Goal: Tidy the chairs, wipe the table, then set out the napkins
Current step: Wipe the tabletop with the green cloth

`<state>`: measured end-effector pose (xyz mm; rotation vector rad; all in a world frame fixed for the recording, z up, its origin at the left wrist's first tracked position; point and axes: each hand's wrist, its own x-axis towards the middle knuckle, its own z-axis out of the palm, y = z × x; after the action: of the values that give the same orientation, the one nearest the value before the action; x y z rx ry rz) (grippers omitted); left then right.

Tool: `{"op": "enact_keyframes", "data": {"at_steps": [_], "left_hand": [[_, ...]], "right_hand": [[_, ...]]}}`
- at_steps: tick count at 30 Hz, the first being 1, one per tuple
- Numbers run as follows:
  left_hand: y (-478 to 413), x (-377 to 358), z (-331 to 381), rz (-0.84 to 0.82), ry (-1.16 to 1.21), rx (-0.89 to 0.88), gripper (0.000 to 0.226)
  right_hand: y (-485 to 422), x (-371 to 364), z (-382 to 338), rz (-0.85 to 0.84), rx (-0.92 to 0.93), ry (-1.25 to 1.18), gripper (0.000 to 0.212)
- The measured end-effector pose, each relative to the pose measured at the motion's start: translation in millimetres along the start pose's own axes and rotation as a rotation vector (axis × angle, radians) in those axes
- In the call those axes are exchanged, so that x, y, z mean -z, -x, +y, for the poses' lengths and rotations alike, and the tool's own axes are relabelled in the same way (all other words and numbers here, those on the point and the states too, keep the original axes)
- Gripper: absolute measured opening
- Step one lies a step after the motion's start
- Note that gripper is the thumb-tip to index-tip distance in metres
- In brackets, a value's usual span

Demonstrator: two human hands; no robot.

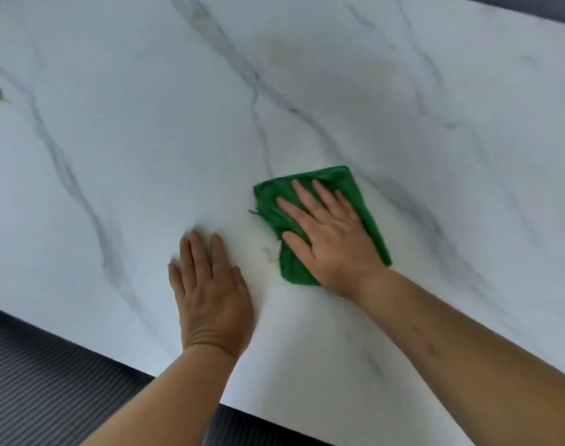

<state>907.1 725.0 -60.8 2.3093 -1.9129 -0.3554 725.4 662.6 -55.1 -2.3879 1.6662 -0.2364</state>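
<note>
White marble-patterned table [145, 156], smooth with grey veins, lies under me; my right hand [329, 233] presses flat on a folded green cloth [368, 214], my left hand [210, 291] rests flat beside it.

White, grey-veined marble table [145, 123] stands over dark grey ribbed flooring [33, 375].

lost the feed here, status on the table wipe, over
Right hand flat on green cloth on table. Left hand flat on table. Smear beside cloth; faint stains farther out.
</note>
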Motion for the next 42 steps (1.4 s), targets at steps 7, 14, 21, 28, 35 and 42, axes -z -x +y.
{"op": "enact_keyframes", "data": {"at_steps": [7, 14, 21, 28, 35, 42], "left_hand": [[-1.1, -7.3, -3.0, 0.035, 0.005, -0.016, 0.063], [-1.9, -5.4, -2.9, 0.023, -0.003, 0.002, 0.058], [-2.4, -9.2, -4.5, 0.029, -0.030, 0.000, 0.057], [-2.8, -8.6, -4.4, 0.017, -0.021, -0.003, 0.056], [-5.7, -13.6, -7.8, 0.042, -0.002, -0.027, 0.056], [-8.5, 1.4, -10.0, 0.014, 0.076, -0.071, 0.053]], "right_hand": [[-99.5, 29.8, 106.2, 0.043, -0.574, 0.102, 0.062], [54.1, -2.9, 3.6, -0.016, 0.015, 0.037, 0.055], [91.4, 39.2, 141.6, 0.037, -0.617, 0.193, 0.066], [87.2, -4.9, -6.3, -0.034, -0.133, 0.123, 0.062], [244.9, 34.6, 91.1, -0.069, -0.384, 0.181, 0.068], [119.5, 0.0, 3.7, -0.037, -0.388, 0.135, 0.078]]}}
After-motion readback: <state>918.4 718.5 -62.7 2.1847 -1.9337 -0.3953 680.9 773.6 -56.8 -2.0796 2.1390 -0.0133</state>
